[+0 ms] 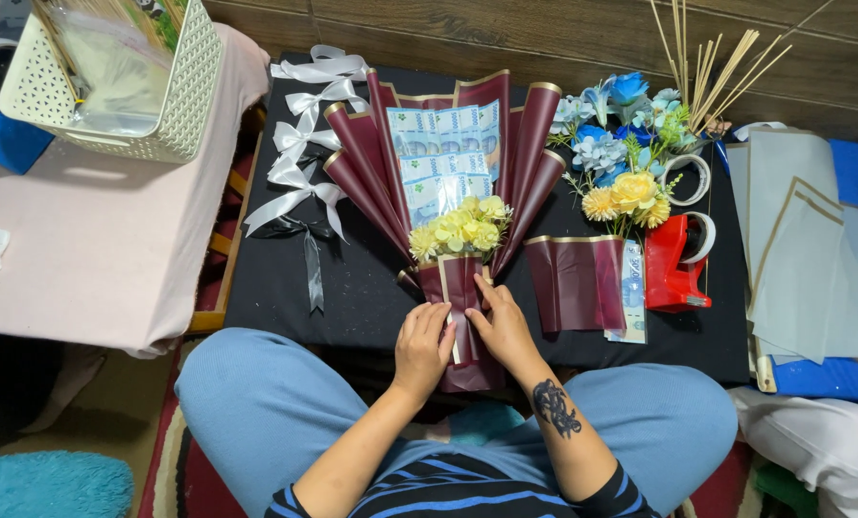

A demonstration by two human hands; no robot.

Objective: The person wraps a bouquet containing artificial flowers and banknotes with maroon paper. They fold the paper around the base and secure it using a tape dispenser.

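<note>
Matt maroon paper wrap [467, 288] with glossy gold edging; satin-shiny white ribbons [304, 144]; smooth black cloth [352, 288]; glossy red plastic dispenser [673, 269]; perforated white plastic basket [194, 86]; flowers [458, 230] probably fabric; dry wooden sticks [716, 67].

One maroon paper-wrapped bouquet of folded banknotes [448, 182] with yellow flowers lies on the black desk [352, 297]. Beside it: four white satin ribbon bows [304, 134], one black ribbon bow [304, 235], one red tape dispenser [673, 269], one white lattice plastic basket [184, 86].
</note>
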